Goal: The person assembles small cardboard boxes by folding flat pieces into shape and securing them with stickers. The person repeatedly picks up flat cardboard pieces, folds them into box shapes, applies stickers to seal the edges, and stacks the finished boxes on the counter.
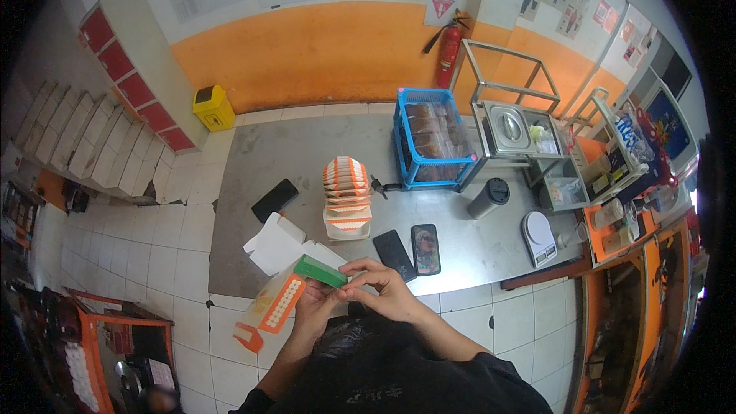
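Close to my body, at the table's near edge, I hold a partly folded paper carton point(277, 300) with orange, white and green panels. My left hand point(313, 313) grips it from below, partly hidden behind it. The fingers of my right hand point(383, 285) pinch the edge of its green end. An orange flap hangs loose at the lower left. Just beyond it lies a white opened-out carton point(274, 245) on the table. A row of orange-and-white folded cartons point(347, 198), nested together, stands farther off.
On the steel table point(268, 153) are a black phone point(274, 198), two more phones point(394, 254) point(425, 249), a blue crate of bagged items point(434, 138), a tumbler point(488, 198) and a white scale point(539, 238). A metal rack point(510, 96) stands at the right.
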